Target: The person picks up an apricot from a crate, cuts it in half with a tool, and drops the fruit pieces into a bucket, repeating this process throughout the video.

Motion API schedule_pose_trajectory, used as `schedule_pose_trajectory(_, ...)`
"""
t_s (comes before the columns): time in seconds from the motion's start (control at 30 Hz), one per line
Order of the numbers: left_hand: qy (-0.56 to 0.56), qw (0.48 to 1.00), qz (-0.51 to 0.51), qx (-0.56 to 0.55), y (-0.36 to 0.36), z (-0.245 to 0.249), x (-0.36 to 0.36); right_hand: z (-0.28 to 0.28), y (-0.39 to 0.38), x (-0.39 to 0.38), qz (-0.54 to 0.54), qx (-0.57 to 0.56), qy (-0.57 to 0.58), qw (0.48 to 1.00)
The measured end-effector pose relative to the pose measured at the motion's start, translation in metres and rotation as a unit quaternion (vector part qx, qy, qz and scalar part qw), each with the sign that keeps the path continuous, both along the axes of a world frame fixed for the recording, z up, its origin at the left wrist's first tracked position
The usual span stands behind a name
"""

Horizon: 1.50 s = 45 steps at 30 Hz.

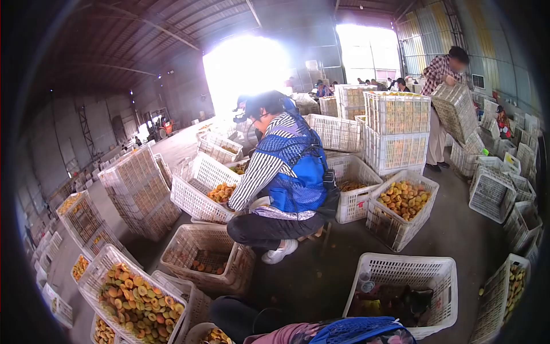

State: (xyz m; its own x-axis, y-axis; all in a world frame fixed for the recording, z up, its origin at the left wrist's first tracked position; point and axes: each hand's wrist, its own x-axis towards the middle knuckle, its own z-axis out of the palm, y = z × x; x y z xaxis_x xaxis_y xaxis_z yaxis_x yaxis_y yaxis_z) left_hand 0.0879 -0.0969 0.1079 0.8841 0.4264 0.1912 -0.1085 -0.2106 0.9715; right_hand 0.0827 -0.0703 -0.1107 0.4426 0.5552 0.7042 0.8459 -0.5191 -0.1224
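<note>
Neither my left hand nor my right hand shows. At the bottom edge are a dark trouser leg (238, 316) and pink and blue clothing (355, 331), probably my own. A white crate (450, 292) holding dark items stands just beyond that clothing. To the lower left, a tilted crate is full of orange and green fruit (140, 301), and a small container of fruit pieces (215, 337) sits at the bottom edge. Further up, a crate (195, 235) has a few fruit pieces at its bottom.
A person in a blue vest (298, 172) squats ahead, reaching into a tilted crate (189, 192). Full fruit crates (404, 200) and tall stacks (395, 135) stand beyond. At the right, another person (438, 86) tips a crate (455, 112). More stacks (137, 192) stand left.
</note>
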Motion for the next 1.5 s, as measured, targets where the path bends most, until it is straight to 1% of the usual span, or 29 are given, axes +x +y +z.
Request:
schedule_pose_trajectory(0.03,-0.002,1.000,0.004,-0.011,0.001,-0.002,0.000,0.021,-0.004,-0.005,0.084,0.054,0.320,0.942)
schedule_pose_trajectory(0.07,-0.003,1.000,0.009,-0.023,0.003,-0.004,0.001,0.039,-0.009,-0.007,0.101,0.070,0.445,0.887)
schedule_pose_trajectory(0.13,-0.007,0.998,0.019,-0.051,0.007,-0.011,-0.001,0.051,-0.013,-0.010,0.113,0.081,0.509,0.850)
schedule_pose_trajectory(0.33,-0.048,0.984,0.051,-0.163,0.041,-0.041,-0.012,0.065,-0.011,0.003,0.136,0.052,0.521,0.841)
schedule_pose_trajectory(0.4,-0.077,0.971,0.060,-0.218,0.064,-0.062,-0.031,0.070,-0.011,-0.004,0.169,-0.067,0.470,0.864)
schedule_pose_trajectory(0.43,-0.087,0.964,0.069,-0.242,0.077,-0.077,-0.043,0.068,-0.014,-0.006,0.194,-0.191,0.367,0.889)
schedule_pose_trajectory(0.47,-0.096,0.957,0.077,-0.264,0.086,-0.092,-0.053,0.069,-0.015,-0.008,0.212,-0.265,0.297,0.892)
schedule_pose_trajectory(0.5,-0.110,0.942,0.079,-0.308,0.093,-0.111,-0.058,0.067,-0.016,-0.009,0.222,-0.301,0.269,0.888)
schedule_pose_trajectory(0.53,-0.114,0.937,0.097,-0.317,0.098,-0.130,-0.069,0.066,-0.016,-0.012,0.216,-0.298,0.310,0.876)
schedule_pose_trajectory(0.6,-0.124,0.930,0.130,-0.320,0.106,-0.167,-0.087,0.057,-0.021,-0.019,0.159,-0.113,0.530,0.825)
schedule_pose_trajectory(0.63,-0.192,0.916,0.156,-0.315,0.101,-0.165,-0.075,0.076,-0.029,-0.018,0.142,-0.058,0.578,0.801)
schedule_pose_trajectory(0.67,-0.202,0.858,0.106,-0.460,0.104,-0.159,-0.077,0.085,-0.033,-0.018,0.155,-0.051,0.591,0.790)
schedule_pose_trajectory(0.7,-0.166,0.831,0.118,-0.517,0.095,-0.123,-0.076,0.088,-0.034,-0.017,0.164,-0.045,0.595,0.786)
schedule_pose_trajectory(0.73,-0.157,0.824,0.152,-0.523,0.086,-0.102,-0.074,0.081,-0.033,-0.018,0.172,-0.039,0.607,0.775)
schedule_pose_trajectory(0.77,-0.147,0.817,0.184,-0.527,0.082,-0.094,-0.072,0.075,-0.031,-0.017,0.179,-0.031,0.619,0.764)
schedule_pose_trajectory(0.83,-0.142,0.825,0.195,-0.512,0.085,-0.101,-0.075,0.081,-0.029,-0.021,0.179,-0.031,0.612,0.770)
schedule_pose_trajectory(0.9,-0.154,0.852,0.187,-0.464,0.084,-0.104,-0.075,0.082,-0.026,-0.024,0.178,0.036,0.580,0.794)
schedule_pose_trajectory(0.93,-0.154,0.844,0.213,-0.467,0.082,-0.105,-0.074,0.083,-0.025,-0.024,0.180,0.032,0.559,0.809)
schedule_pose_trajectory(0.97,-0.150,0.845,0.216,-0.465,0.081,-0.108,-0.075,0.084,-0.026,-0.024,0.181,0.033,0.564,0.805)
schedule_pose_trajectory(1.03,-0.142,0.842,0.236,-0.464,0.082,-0.108,-0.077,0.098,-0.029,-0.024,0.156,-0.045,0.545,0.822)
schedule_pose_trajectory(1.07,-0.131,0.844,0.235,-0.465,0.082,-0.107,-0.077,0.097,-0.029,-0.025,0.168,-0.028,0.541,0.823)
schedule_pose_trajectory(1.1,-0.127,0.845,0.235,-0.463,0.083,-0.107,-0.078,0.102,-0.030,-0.026,0.168,-0.026,0.544,0.822)
schedule_pose_trajectory(1.17,-0.102,0.852,0.234,-0.457,0.084,-0.106,-0.082,0.115,-0.033,-0.026,0.155,-0.084,0.564,0.807)
schedule_pose_trajectory(1.2,-0.099,0.853,0.233,-0.456,0.083,-0.104,-0.083,0.110,-0.033,-0.028,0.170,-0.051,0.566,0.805)
schedule_pose_trajectory(1.27,-0.118,0.889,0.223,-0.381,0.079,-0.098,-0.084,0.091,-0.031,-0.030,0.192,-0.041,0.571,0.797)
schedule_pose_trajectory(1.33,-0.086,0.893,0.226,-0.379,0.076,-0.089,-0.086,0.091,-0.033,-0.031,0.209,-0.024,0.575,0.791)
schedule_pose_trajectory(1.4,-0.060,0.896,0.223,-0.380,0.070,-0.083,-0.087,0.093,-0.036,-0.032,0.261,-0.065,0.605,0.749)
schedule_pose_trajectory(1.43,-0.137,0.918,0.243,-0.284,0.064,-0.089,-0.079,0.091,-0.035,-0.033,0.250,-0.051,0.609,0.751)
schedule_pose_trajectory(1.5,-0.112,0.931,0.216,-0.273,0.066,-0.089,-0.085,0.084,-0.033,-0.036,0.280,-0.079,0.610,0.737)
